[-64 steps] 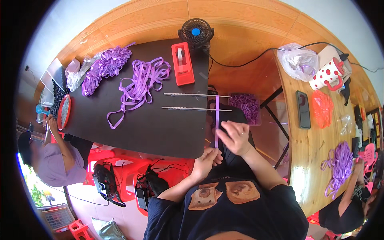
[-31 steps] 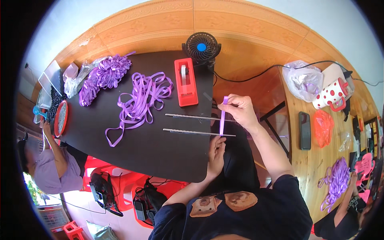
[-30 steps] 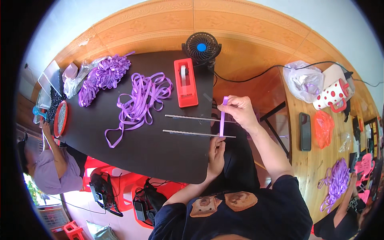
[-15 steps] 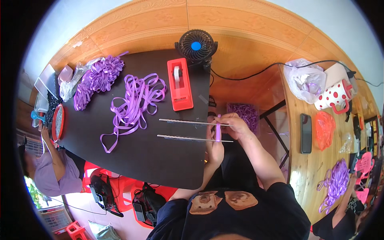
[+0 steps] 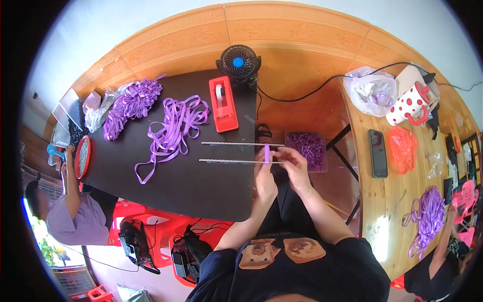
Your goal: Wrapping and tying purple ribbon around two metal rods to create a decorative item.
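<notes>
On the black table [image 5: 166, 181], a big tangle of purple ribbon [image 5: 173, 126] left of centre lies unused, so most work is judged to remain. At centre, one ribbon strip [image 5: 266, 152] is looped across two rods [image 5: 236, 152]. It is pinched by the left hand [image 5: 265, 176] and the right hand [image 5: 293, 168], fingers closed.
</notes>
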`<state>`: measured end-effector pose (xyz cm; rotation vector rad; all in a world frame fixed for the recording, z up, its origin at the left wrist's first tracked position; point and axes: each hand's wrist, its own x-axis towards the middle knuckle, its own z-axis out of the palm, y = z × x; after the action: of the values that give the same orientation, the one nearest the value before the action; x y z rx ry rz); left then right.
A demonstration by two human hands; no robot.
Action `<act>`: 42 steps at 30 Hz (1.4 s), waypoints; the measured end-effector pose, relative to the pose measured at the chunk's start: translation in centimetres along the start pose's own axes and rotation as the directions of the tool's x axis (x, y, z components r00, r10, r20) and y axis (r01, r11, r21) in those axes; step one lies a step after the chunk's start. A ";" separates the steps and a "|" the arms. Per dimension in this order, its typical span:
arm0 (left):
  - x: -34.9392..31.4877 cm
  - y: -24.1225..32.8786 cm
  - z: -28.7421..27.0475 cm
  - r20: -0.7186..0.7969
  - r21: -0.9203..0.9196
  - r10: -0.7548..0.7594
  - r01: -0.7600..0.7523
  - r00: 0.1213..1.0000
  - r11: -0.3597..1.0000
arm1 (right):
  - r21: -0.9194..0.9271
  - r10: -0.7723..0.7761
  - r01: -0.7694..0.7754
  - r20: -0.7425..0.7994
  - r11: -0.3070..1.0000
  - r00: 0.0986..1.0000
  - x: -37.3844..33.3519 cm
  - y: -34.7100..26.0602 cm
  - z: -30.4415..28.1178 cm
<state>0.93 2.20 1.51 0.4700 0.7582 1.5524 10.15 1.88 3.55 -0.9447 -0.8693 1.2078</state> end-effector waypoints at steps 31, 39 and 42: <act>-4.0 6.5 3.2 -0.098 -0.051 -0.251 0.247 0.963 0.968 | 0.199 0.299 -0.306 0.068 0.931 0.952 -3.8 -1.6 3.7; -3.0 8.5 2.5 -0.048 0.064 -0.469 0.471 0.882 0.880 | 0.203 0.308 -0.314 0.061 0.927 0.949 -3.9 -2.0 4.1; -3.0 9.4 2.9 0.012 0.058 -0.517 0.515 0.856 0.855 | 0.220 0.265 -0.265 0.029 0.939 0.964 -3.9 -2.3 4.4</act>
<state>-3.40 -0.22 10.56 0.2902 0.8256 1.0198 6.29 -1.61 7.10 -0.8977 -0.6012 1.5020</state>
